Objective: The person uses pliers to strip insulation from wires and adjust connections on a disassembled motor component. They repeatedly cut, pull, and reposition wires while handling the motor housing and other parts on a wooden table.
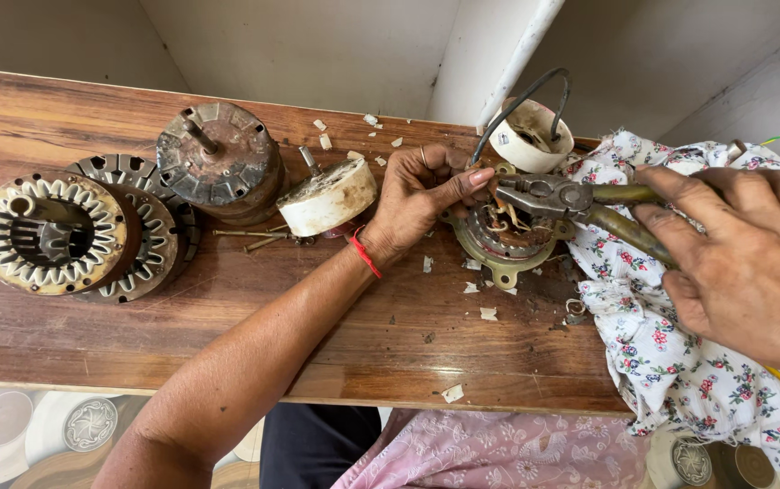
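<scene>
Your left hand (pixel 422 195) steadies the stator (pixel 503 237) near the bench's far edge; right hand (pixel 752 263) fingers closed round pliers (pixel 558 195). Stator likely heavy, rigid; windings fragile. Grip its metal rim.

Left hand (pixel 413 201): 1 red wrist thread, 1 finger ring; right hand (pixel 752 254) bare; pink floral garment.

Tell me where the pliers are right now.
In the head view, right of centre: the pliers are held by the right hand, nose over the small motor stator, beside the left hand.
</scene>
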